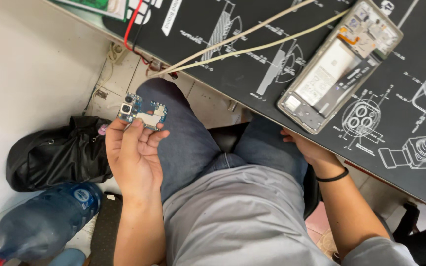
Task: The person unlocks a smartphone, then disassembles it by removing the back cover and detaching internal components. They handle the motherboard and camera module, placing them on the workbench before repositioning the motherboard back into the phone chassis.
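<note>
Seen from above, a seated person in blue jeans and a grey shirt holds a small circuit board (142, 112) in the left hand (135, 156). The palm faces up and the fingers (150, 136) are curled, pinching the board's lower edge at their tips, with the thumb on the near side. The board is blue and silver with a camera lens at its left end, and it hangs over the left knee, clear of the table (252, 69). The right hand (309, 148), with a black band on its wrist, rests at the table's near edge; its fingers are hidden beneath that edge, so whether they grip anything cannot be told. Just beyond those fingers lies an opened phone (338, 66), its insides showing, on a black mat printed with white drawings. Two pale cables (252, 42) cross the mat. Below the left fingers, on the tiled floor, sit a black bag (57, 152) and a large blue water bottle (45, 221) beside a white wall.
</note>
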`<action>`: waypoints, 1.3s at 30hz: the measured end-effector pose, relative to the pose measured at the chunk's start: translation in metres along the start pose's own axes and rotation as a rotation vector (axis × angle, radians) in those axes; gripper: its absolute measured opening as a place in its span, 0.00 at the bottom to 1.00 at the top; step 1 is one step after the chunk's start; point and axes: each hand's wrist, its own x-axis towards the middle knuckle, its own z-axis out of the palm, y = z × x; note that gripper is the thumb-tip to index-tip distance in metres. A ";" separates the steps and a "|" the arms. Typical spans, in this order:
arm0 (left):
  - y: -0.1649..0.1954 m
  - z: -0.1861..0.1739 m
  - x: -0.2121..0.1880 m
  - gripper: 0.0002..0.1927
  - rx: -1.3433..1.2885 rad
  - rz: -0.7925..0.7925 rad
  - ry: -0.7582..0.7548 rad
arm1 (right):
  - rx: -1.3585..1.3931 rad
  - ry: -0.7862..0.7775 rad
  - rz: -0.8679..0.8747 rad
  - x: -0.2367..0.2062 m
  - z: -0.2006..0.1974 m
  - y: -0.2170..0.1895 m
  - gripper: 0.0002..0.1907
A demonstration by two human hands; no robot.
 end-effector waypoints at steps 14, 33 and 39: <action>-0.059 -0.072 -0.061 0.08 -0.075 -0.051 0.249 | -0.251 -0.044 0.241 -0.013 -0.035 0.027 0.19; -0.110 -0.123 -0.026 0.09 -0.196 -0.054 0.527 | -0.503 -0.357 0.226 0.030 0.168 0.049 0.10; -0.131 -0.151 -0.018 0.13 -0.162 -0.062 0.716 | -1.032 -0.383 0.249 0.068 0.252 0.086 0.14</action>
